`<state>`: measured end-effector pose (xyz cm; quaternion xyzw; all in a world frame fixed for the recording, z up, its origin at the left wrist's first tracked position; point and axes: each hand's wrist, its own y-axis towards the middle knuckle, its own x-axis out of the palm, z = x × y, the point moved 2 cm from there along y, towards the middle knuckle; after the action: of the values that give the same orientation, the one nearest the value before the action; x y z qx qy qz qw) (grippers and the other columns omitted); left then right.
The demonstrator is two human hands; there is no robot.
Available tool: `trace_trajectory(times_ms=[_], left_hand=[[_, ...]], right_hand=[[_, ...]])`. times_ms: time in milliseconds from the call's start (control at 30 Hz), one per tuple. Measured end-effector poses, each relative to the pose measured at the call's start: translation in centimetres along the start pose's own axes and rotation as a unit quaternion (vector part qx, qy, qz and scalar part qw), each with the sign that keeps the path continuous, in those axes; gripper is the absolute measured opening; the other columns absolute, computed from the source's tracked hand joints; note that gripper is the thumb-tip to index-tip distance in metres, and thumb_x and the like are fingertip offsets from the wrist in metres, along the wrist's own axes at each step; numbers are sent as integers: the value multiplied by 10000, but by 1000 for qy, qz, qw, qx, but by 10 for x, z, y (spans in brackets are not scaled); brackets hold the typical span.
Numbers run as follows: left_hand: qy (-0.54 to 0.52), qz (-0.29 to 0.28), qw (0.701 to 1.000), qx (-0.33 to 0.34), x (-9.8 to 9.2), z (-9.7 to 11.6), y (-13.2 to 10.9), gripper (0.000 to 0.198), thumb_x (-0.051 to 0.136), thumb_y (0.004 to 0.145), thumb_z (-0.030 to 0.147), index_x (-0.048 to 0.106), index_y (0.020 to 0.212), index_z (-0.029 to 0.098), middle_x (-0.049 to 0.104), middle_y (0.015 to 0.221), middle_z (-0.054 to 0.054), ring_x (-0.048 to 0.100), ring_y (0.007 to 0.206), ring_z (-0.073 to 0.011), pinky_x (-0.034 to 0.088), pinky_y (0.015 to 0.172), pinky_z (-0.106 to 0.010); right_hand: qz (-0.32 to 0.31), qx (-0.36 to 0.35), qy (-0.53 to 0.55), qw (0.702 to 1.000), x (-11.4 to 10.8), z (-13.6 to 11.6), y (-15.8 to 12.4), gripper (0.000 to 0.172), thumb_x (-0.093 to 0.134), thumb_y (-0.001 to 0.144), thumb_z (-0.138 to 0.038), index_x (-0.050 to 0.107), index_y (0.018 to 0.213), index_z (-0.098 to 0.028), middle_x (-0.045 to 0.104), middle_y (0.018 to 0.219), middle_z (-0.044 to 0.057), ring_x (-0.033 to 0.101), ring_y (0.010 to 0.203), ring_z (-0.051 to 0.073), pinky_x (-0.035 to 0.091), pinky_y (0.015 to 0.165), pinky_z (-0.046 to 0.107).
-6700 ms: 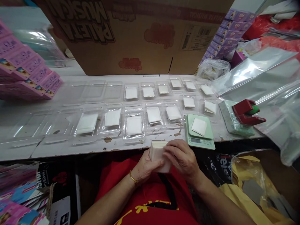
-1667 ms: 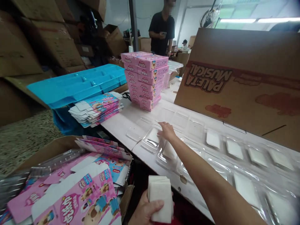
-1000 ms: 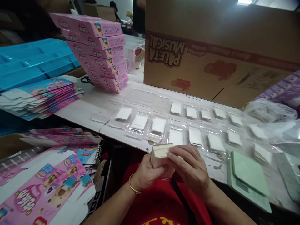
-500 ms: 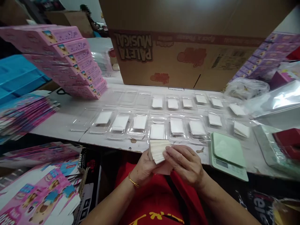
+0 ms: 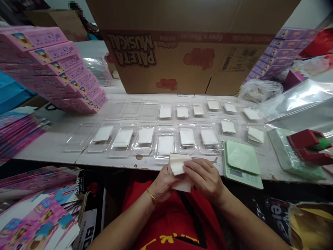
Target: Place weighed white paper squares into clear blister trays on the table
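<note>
My left hand [image 5: 161,183] is wrapped round a thick stack of white paper sheets [image 5: 179,173], held over my lap just below the table's front edge. My right hand [image 5: 204,177] pinches the top sheets of that stack at its upper edge and lifts them slightly. On the white table [image 5: 52,152] in front lie two rows of clear plastic blister trays [image 5: 145,139]. Most of the trays hold a white sheet, while those at the left end are bare. A green digital scale [image 5: 241,163] stands to the right of my hands with nothing on its pan.
A large brown carton [image 5: 187,48] printed PALETA MUSICAL stands behind the trays. Stacked pink boxes [image 5: 59,69] rise at the left, purple boxes [image 5: 281,48] at the back right. A red tool [image 5: 307,146] lies on plastic bags at the right. Flat pink cartons [image 5: 33,215] fill the lower left.
My right hand came back from laying a sheet in a left-hand tray and rejoined the stack. The view swung right and down. The scale's pan, which carried a sheet earlier, is bare.
</note>
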<state>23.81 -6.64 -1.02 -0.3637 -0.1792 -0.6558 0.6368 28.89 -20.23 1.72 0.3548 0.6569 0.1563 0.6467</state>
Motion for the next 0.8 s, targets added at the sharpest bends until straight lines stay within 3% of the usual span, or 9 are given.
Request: trace_trajectory(times_ms=[133, 267, 400, 500, 633, 800], left_hand=[[6, -21, 998, -58, 0, -11, 13, 375, 636, 668, 74, 590, 1039, 104, 643, 943, -90, 590, 851, -186, 452, 792, -296], [28, -46, 988, -146, -9, -36, 28, 416, 639, 676, 111, 553, 1083, 126, 635, 924, -112, 603, 805, -234, 507, 670, -373], [39, -62, 975, -211, -16, -59, 35, 369, 600, 723, 143, 538, 1086, 122, 606, 1048, -170, 592, 910, -303, 521, 656, -431], [46, -70, 970, -228, -13, -64, 34, 342, 579, 740, 145, 542, 1076, 94, 570, 1129, -210, 578, 960, -326, 522, 682, -434], [53, -58, 971, -226, -10, -62, 31, 348, 570, 749, 146, 534, 1091, 95, 573, 1133, -216, 580, 965, -329, 519, 692, -445], [56, -36, 974, -218, -10, -57, 26, 340, 586, 740, 150, 546, 1075, 110, 581, 1132, -206, 592, 947, -320, 523, 678, -435]], right_hand=[[-40, 109, 61, 991, -1, 5, -7, 174, 416, 839, -94, 542, 945, -150, 613, 881, 88, 537, 839, 175, 447, 740, 327], [-29, 264, 149, 953, -19, 26, -33, 151, 377, 847, -128, 515, 890, -173, 566, 800, 47, 525, 740, 136, 434, 668, 255], [22, 432, 163, 887, -55, 78, -77, 98, 440, 834, -210, 534, 840, -183, 557, 766, 10, 518, 711, 121, 410, 639, 227], [65, 512, 158, 842, -77, 131, -111, 128, 506, 788, -302, 533, 803, -177, 542, 707, -8, 499, 650, 120, 393, 580, 223], [21, 555, 75, 828, -84, 183, -138, 171, 500, 760, -344, 540, 748, -178, 555, 650, -9, 495, 594, 131, 381, 545, 238], [-54, 498, -111, 859, -83, 190, -147, 187, 530, 743, -271, 593, 906, -204, 626, 875, 48, 547, 813, 209, 401, 722, 325]])
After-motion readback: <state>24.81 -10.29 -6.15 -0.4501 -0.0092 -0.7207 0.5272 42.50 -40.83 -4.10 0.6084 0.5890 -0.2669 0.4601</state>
